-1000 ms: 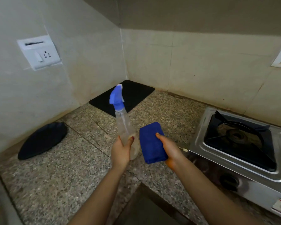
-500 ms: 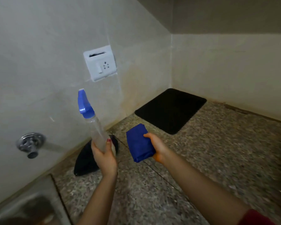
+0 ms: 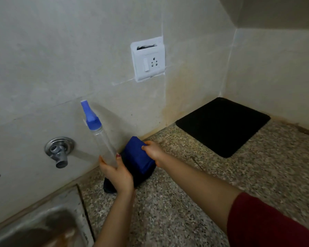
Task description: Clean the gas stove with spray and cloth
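— Hands?
— Our left hand (image 3: 117, 172) grips the clear plastic spray bottle with blue nozzle (image 3: 103, 145); our right hand (image 3: 153, 152) holds the folded blue cloth (image 3: 138, 155), by the wall (image 3: 43, 68).
— We see no stove; carrying, we judge. Next, turn to it.

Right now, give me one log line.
left hand: grips spray bottle | right hand: grips blue cloth | stove: not in view

Soft, dim indoor light; wide-angle bending and blur toward edges.
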